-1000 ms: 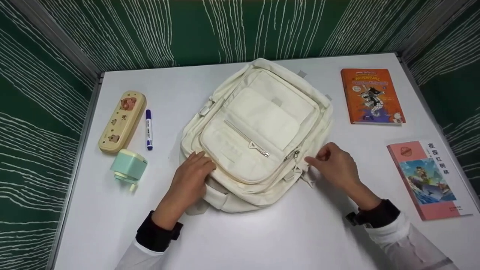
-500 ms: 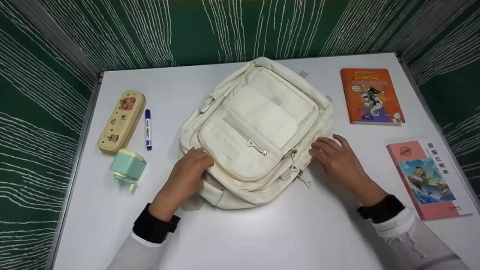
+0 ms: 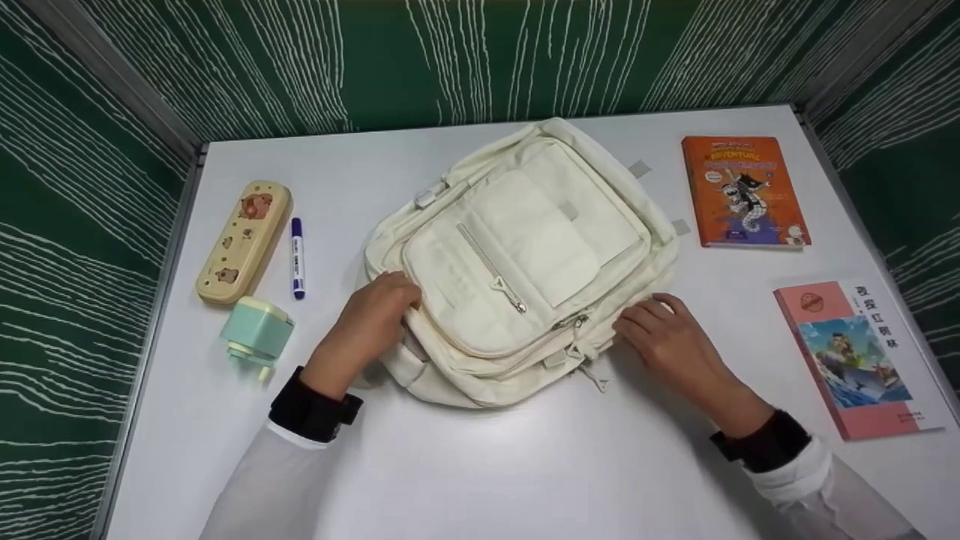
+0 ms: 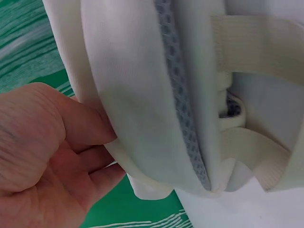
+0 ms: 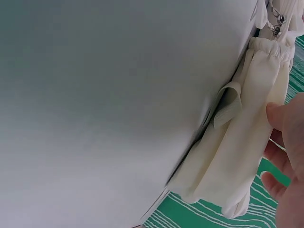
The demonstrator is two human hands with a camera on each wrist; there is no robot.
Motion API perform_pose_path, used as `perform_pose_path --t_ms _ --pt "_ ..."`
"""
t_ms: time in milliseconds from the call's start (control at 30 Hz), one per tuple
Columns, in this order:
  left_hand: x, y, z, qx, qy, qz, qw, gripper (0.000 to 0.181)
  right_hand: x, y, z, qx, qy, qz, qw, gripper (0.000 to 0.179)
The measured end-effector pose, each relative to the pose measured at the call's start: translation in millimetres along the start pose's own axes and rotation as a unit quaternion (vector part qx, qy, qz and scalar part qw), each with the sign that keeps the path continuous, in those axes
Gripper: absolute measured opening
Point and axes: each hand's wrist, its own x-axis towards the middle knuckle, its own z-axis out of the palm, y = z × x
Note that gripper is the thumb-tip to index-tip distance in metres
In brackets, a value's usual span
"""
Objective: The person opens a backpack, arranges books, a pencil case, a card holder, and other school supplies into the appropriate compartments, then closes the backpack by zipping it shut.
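Cream bkpk [image 3: 525, 255]: L grip [image 3: 373, 321] pinches edge; R grip [image 3: 673, 345] touches side, hold unclear; orange bk [image 3: 745, 192], small gap.

1. Cream backpack [image 3: 577, 251] lying front panel up on white table [image 3: 510, 480], set at a slant, zipped front pocket [image 3: 442, 289] toward the person
2. Left hand [image 3: 371, 319] grips backpack's lower left edge, fingers over it
3. Right hand [image 3: 667, 337] touches backpack's right side, fingers bent, near dangling zip pulls [image 3: 598, 381]
4. Black wristbands [image 3: 311, 409] on both wrists, whitish sleeves [image 3: 259, 484]
5. Left: yellow pencil case [image 3: 244, 244] with cartoon animals, blue-capped marker [image 3: 298, 259] just beside it, mint hand-crank pencil sharpener [image 3: 258, 330] below
6. Right: orange "ADVENTURE" book [image 3: 746, 191] farther off, pink-and-white Chinese-titled book [image 3: 859, 360] nearer
7. Behind: green wall [image 3: 386, 71], white streaks
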Motion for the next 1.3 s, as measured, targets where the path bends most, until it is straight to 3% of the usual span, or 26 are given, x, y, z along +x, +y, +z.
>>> perform_pose_path --t_ms 233,333,400,600,900,1300 --pt "20.8 -6.3 -10.3 0.019 -0.033 -0.013 0.9992 0.028 -0.3 -15.6 0.7 0.024 0.008 -0.004 0.9997 0.023" --pt "28.7 -9.9 -14.0 0.015 -0.037 -0.023 0.9990 0.026 0.6 -22.8 1.0 0.040 0.007 -0.003 0.9992 0.010" --pt "33.6 -12.5 -15.9 0.006 -0.038 -0.032 0.9987 0.026 1.6 -27.8 1.3 0.050 0.006 -0.005 0.9987 0.013" --pt "49.6 -19.3 -17.3 -0.002 -0.030 -0.046 0.9985 0.023 6.2 -42.1 3.4 0.064 0.009 -0.016 0.9978 0.028" --pt "70.8 -27.4 -19.7 -0.009 -0.029 -0.050 0.9983 0.023 13.8 -54.0 5.4 0.066 -0.002 -0.009 0.9978 0.025" --pt "82.5 -38.5 -13.9 -0.040 0.000 -0.049 0.9980 0.025 17.9 -48.8 6.9 0.086 -0.008 0.012 0.9962 0.007"
